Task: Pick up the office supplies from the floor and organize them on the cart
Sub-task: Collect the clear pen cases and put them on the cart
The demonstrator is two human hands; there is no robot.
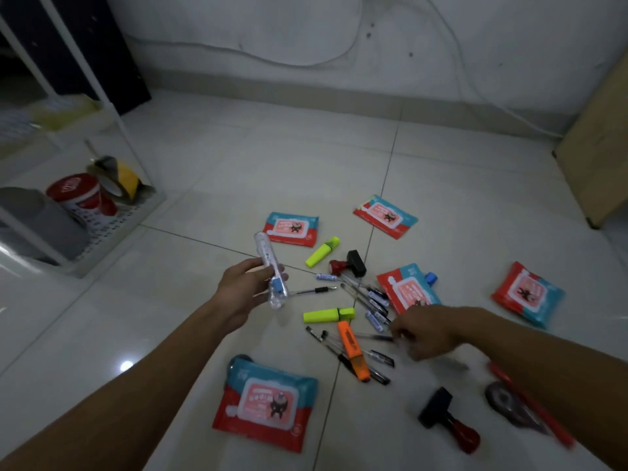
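My left hand (243, 288) is raised above the floor, shut on a clear plastic packet (270, 270) with a blue part inside. My right hand (426, 331) reaches down to a pile of pens (365, 300), its fingers curled at a pen (377, 337) on the tile; whether it grips that pen is unclear. Around the pile lie two yellow highlighters (322, 251), an orange highlighter (353, 355), two black-and-red stamps (448, 419) and several red-and-blue wipe packs (266, 402). The white cart (112, 212) stands at the left.
The cart's bottom shelf holds a red-and-white can (83, 198), a grey container (40, 222) and a yellow-black tape roll (117, 180). A red-handled tool (523, 399) lies under my right forearm. A wooden board (601, 144) leans at the right, and cables run along the wall.
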